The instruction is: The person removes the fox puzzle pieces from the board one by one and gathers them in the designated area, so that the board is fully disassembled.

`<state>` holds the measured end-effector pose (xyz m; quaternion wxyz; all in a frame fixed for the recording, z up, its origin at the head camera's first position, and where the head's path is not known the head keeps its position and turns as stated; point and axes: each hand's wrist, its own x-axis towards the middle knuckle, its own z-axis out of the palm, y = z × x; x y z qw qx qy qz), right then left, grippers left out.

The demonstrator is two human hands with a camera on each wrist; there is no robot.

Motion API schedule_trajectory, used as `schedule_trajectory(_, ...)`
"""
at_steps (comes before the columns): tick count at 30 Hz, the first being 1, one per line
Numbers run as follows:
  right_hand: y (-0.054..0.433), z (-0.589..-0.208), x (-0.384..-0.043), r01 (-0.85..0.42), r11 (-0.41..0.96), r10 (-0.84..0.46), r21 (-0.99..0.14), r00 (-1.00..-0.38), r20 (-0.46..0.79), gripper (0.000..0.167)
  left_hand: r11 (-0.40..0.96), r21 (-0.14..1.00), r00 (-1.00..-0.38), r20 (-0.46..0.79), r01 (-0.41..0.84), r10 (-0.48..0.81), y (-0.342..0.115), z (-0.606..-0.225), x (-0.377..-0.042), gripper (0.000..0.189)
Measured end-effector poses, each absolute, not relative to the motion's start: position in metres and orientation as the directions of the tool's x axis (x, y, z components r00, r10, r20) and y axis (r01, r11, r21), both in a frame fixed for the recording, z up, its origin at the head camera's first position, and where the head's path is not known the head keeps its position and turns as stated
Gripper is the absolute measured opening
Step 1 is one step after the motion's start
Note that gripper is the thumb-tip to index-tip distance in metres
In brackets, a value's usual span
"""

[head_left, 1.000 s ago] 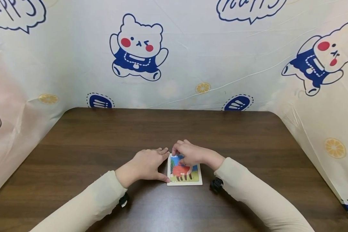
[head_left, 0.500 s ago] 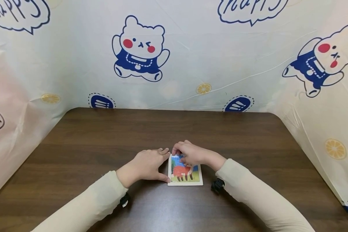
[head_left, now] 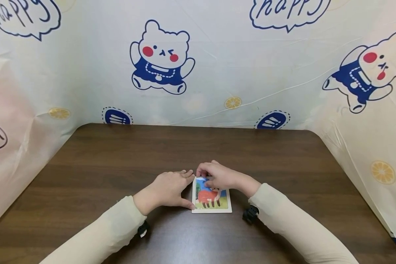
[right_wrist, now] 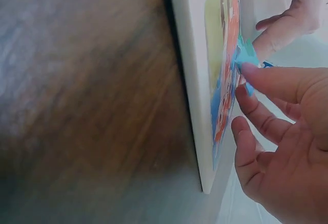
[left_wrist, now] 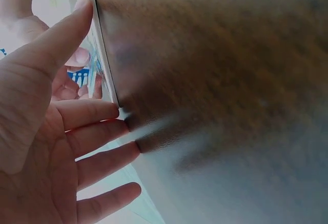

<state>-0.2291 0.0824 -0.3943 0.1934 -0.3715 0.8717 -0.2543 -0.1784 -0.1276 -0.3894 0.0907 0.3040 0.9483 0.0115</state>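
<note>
A jigsaw puzzle (head_left: 208,198) with a picture of an orange animal on grass under blue sky lies in a white-rimmed tray (head_left: 212,211) at the middle of the table. My left hand (head_left: 166,189) spreads along the tray's left side, thumb at the near corner and fingers at the far one. In the left wrist view its fingers are straight. My right hand (head_left: 219,176) reaches over the puzzle's far part. Between its thumb and index finger it pinches a blue-green puzzle piece (right_wrist: 247,55), tilted up at the picture's surface. From the head, this hand covers the picture's upper right.
The brown wooden table (head_left: 135,150) stretches around the tray. A pale cloth (head_left: 211,55) printed with bears and orange slices hangs behind the table and at both sides. Dark wrist cameras (head_left: 250,214) sit under the sleeves.
The right thumb has shifted slightly toward the tray's far side, baring more of the animal's face. The left hand keeps its place at the tray. The head view has tilted up slightly.
</note>
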Motion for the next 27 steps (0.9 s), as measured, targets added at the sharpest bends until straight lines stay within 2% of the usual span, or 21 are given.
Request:
schedule_trajectory(8,0.082,-0.393,-0.229,-0.509,0.543,-0.760,-0.668,-0.635,-0.134,0.014,0.815,0.068,-0.800,-0.159,0.575,0.578,-0.127,-0.390,-0.178,0.097)
schedule_trajectory(19,0.086,-0.389,-0.228,-0.527,0.504,-0.774,-0.685,-0.627,-0.088,0.012,0.817,0.052,-0.802,-0.162,0.575,0.575,-0.127,-0.391,-0.179,0.097)
schedule_trajectory(27,0.102,-0.385,-0.230,-0.511,0.520,-0.752,-0.684,-0.655,-0.082,0.011,0.825,0.064,-0.807,-0.177,0.562,0.563,-0.127,-0.392,-0.179,0.097)
